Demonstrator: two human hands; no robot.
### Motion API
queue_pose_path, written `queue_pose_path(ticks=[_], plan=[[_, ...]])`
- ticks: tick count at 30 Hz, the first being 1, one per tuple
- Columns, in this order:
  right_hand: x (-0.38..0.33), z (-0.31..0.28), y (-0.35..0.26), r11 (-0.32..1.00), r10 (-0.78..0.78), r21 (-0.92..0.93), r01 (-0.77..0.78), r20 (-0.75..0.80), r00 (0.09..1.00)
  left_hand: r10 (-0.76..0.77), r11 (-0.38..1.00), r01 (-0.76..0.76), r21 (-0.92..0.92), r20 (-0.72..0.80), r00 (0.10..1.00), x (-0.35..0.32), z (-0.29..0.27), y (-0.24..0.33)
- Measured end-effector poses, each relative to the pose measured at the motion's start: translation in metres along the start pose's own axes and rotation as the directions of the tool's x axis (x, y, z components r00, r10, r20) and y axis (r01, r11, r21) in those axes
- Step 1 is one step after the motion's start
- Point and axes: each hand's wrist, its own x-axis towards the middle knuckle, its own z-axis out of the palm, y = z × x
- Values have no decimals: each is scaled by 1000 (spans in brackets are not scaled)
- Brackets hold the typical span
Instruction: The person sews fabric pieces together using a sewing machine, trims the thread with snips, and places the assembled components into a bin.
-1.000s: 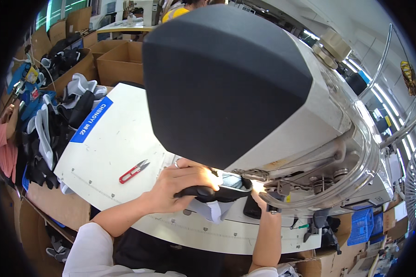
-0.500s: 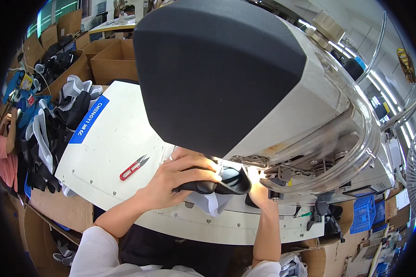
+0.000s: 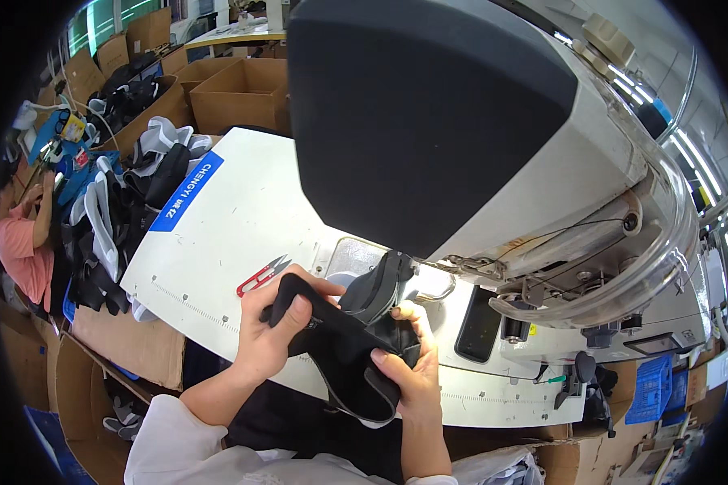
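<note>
A black padded fabric piece (image 3: 340, 343) with curved edges and a pale rim at its lower end is held up over the front of the white table (image 3: 218, 210). My left hand (image 3: 268, 335) is closed on its left end, thumb on top. Its right side is pinched by my right hand (image 3: 415, 368), with the thumb pressed on the near face. A dark grey curved part (image 3: 376, 287) rises beyond the fingers, beside the sewing machine's (image 3: 429, 121) work area. Red-handled thread snips (image 3: 263, 276) lie just beyond my left hand.
A dark phone (image 3: 479, 323) lies right of my right hand. The machine's big head overhangs the table. Black and grey fabric pieces (image 3: 101, 218) are heaped at the left, near cardboard boxes (image 3: 239, 97) and a person in pink (image 3: 26, 250). A blue crate (image 3: 653, 388) stands at right.
Both hands have drawn the fabric piece out from under the machine head toward me and turned it. My right hand has come left onto it, and the phone now shows. The view has shifted.
</note>
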Motion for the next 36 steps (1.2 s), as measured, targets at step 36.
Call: queue_pose_path(ticks=[36], plan=[[133, -193, 25, 513, -315, -751, 416, 286, 905, 667, 345, -865, 365, 553, 500, 66, 16, -73]])
